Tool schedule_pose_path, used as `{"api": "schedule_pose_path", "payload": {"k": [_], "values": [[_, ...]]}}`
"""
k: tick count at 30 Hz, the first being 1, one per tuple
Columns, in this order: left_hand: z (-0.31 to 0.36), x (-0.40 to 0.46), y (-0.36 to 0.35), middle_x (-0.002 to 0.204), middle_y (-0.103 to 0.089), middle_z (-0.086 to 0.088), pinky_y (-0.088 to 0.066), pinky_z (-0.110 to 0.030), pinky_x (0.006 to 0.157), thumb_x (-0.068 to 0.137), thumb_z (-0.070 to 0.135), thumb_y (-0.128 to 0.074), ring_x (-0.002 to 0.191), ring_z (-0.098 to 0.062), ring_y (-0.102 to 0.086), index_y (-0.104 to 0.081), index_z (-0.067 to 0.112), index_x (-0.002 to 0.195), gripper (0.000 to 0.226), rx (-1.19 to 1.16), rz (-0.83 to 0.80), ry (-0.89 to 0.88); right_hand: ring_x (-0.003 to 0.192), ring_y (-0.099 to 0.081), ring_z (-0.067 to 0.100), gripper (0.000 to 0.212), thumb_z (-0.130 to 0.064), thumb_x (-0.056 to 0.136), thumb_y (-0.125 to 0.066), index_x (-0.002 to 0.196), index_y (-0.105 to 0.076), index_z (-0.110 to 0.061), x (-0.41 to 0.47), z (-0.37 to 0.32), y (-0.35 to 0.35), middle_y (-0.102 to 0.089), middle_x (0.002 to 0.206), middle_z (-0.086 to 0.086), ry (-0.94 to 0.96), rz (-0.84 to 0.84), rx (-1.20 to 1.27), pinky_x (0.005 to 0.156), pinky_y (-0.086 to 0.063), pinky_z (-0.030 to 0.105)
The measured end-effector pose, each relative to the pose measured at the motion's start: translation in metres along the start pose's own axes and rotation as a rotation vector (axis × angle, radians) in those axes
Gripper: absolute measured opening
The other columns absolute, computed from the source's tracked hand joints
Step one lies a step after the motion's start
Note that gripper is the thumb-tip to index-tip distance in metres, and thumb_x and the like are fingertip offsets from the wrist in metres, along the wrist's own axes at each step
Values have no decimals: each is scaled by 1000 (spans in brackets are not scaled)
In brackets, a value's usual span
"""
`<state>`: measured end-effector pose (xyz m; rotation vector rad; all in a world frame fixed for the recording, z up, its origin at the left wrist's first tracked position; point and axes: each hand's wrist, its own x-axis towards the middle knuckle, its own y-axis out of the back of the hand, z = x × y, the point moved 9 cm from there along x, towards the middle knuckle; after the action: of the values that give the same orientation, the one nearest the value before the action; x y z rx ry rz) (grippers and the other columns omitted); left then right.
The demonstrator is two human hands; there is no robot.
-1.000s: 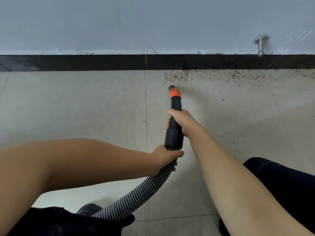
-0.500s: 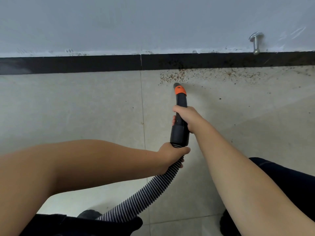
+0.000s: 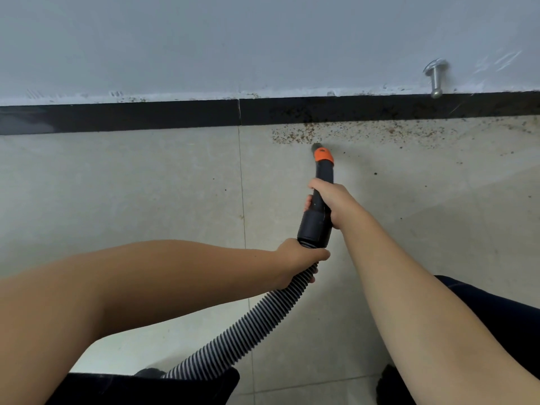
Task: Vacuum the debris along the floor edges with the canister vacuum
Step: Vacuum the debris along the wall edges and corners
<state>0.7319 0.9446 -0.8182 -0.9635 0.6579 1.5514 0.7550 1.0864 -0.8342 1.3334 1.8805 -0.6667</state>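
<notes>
Head view. The right hand [image 3: 330, 201] grips the black vacuum wand [image 3: 317, 211], fingers curled round its narrower upper section. The left hand [image 3: 296, 263] grips the ribbed grey-and-black hose [image 3: 248, 328] just below the wand's wide collar. The orange-banded nozzle tip [image 3: 321, 154] points at the tiled floor [image 3: 131, 185], just beside the near edge of a patch of brown debris [image 3: 295, 135]. The debris lies along the foot of the black baseboard [image 3: 117, 116] and thins into scattered specks to the right. A metal door stop [image 3: 436, 78] projects from the pale wall [image 3: 233, 39] above the baseboard, right of the nozzle. No brand, label or writing is legible on wand or hose.
</notes>
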Motion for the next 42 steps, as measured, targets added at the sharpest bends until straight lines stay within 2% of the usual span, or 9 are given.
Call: {"api": "schedule_pose_path", "payload": {"k": [5,12,17,21,27,34,42], "values": [[10,8,-8,73,-56,-6,-48,-23,51,85,21,-67,53,-17,-55,-54,5,112,35,17,-24,-28,39,-54,18,13,-10,86,-60,90,-48,-8,6,-7,17,-55,54,7,21,50,6,54,-54,29],[-3,7,7,70,-55,-7,-49,-22,47,86,19,-65,52,-18,-55,-54,9,92,17,-124,45,-43,39,-55,20,12,-9,85,-59,90,-49,-6,6,-9,-32,-56,55,8,27,-87,-211,50,-53,28],[-11,8,19,69,-54,-7,-52,-23,51,83,16,-65,53,-18,-55,-54,8,101,22,-229,110,-44,41,-56,18,13,-9,84,-60,90,-48,-8,6,-9,-64,-57,51,5,30,-178,-320,50,-53,28],[-1,13,28,70,-53,-7,-53,-27,56,84,14,-66,55,-19,-54,-54,5,102,23,-227,101,-39,41,-54,19,12,-10,85,-59,89,-48,-8,12,-16,-63,-57,49,5,47,-152,-274,50,-52,27],[6,20,8,73,-54,-7,-48,-20,43,85,19,-67,53,-18,-55,-53,7,100,24,-90,0,20,40,-54,20,12,-11,83,-59,88,-49,-10,21,-14,-21,-57,48,5,35,-67,-137,49,-52,28],[25,30,-8,71,-56,-5,-47,-20,46,84,21,-67,52,-16,-55,-53,8,101,26,-47,-5,-37,39,-54,19,16,-9,82,-60,92,-48,-8,29,-25,14,-56,46,5,26,32,-31,48,-51,29],[23,26,11,69,-54,-7,-50,-22,48,85,16,-65,52,-18,-54,-54,9,93,16,-203,62,-68,40,-56,19,14,-10,84,-60,93,-50,-7,27,-35,-37,-58,49,5,27,-103,-235,50,-53,28]]}}
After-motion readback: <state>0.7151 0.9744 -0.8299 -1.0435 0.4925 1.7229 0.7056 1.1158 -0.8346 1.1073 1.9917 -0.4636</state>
